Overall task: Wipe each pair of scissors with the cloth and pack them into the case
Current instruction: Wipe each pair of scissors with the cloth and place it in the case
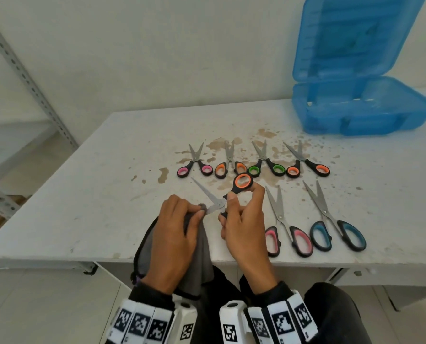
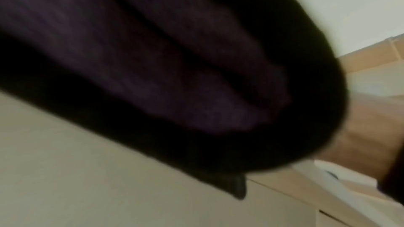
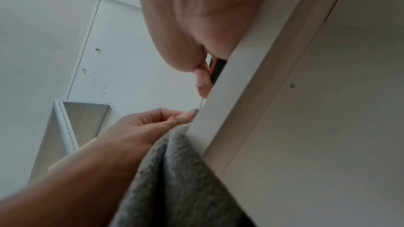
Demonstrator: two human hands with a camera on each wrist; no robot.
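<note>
**A:** Seven pairs in all, and none packed yet by the look of it. Six lie on the worktop (image 1: 107, 170): four small ones in a row at mid-frame, then the pink-handled scissors (image 1: 285, 227) and the blue-handled scissors (image 1: 331, 219) at lower right. The seventh, the orange-handled scissors (image 1: 228, 194), is the pair you hold at the centre.

**B:** So which step are you on?

**A:** Wiping. Your right hand (image 1: 244, 227) grips the orange pair by its handles, thumb and fingers curled round them, one loop sticking up. Your left hand (image 1: 177, 234) pinches the grey cloth (image 1: 199, 256) round one blade near the pivot, while the other blade points to the upper left. From the right wrist view you can see the left fingers (image 3: 174, 118) closed on the cloth at the worktop's edge, the rest of it hanging below.

**B:** And the left wrist view?

**A:** Mostly dark fabric, blurred; nothing useful.

**B:** Where does the pair go afterwards?

**A:** Into the blue case (image 1: 355, 108) at the upper right of the frame, lid standing open. Its tray looks empty, though the tinted plastic makes that hard to confirm.

**B:** What does your next move call for?

**A:** I judge you should draw the cloth along the blade toward the tip, keeping your fingers on the flat and off the edge, then do the second blade. Close the blades before reaching across to the case.
</note>
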